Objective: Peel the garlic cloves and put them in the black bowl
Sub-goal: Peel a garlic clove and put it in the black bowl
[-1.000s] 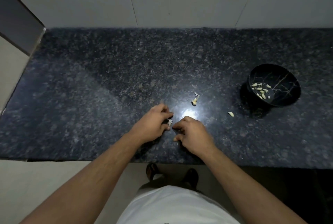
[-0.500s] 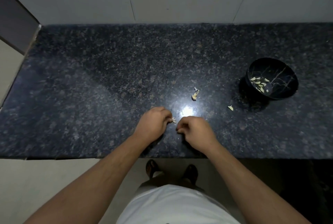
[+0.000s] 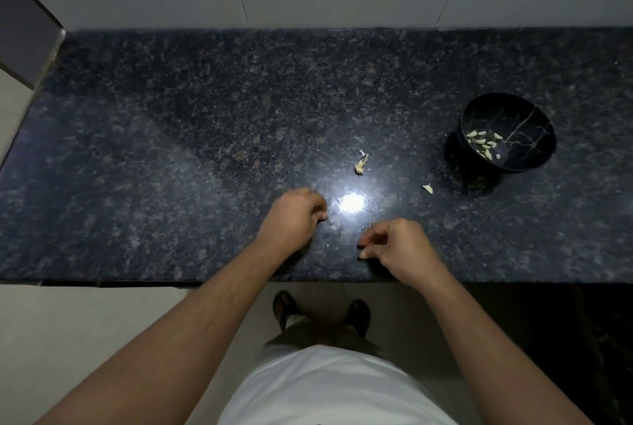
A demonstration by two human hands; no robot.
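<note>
Head view: peeled garlic cloves lie in a small heap on the floor of the black bowl, which stands on the dark speckled surface, far to the right and ahead of both hands. One loose pale piece lies on the surface just left of the bowl, its long axis slanting toward the bowl; clove or skin, too small to tell. A stalk scrap with papery skin lies nearer the middle, ahead of the glare spot.

Right hand: fingers curled, thumb and forefinger tips close together as if pinching; whatever is between them is too small to make out. Left hand: fingers curled under, contents hidden. Hands are apart, both low over the near edge of the surface.

Judgement: right hand is clearly nearer bowl and loose piece, so any drop goes forward and right from that hand; left is poorly placed.
</note>
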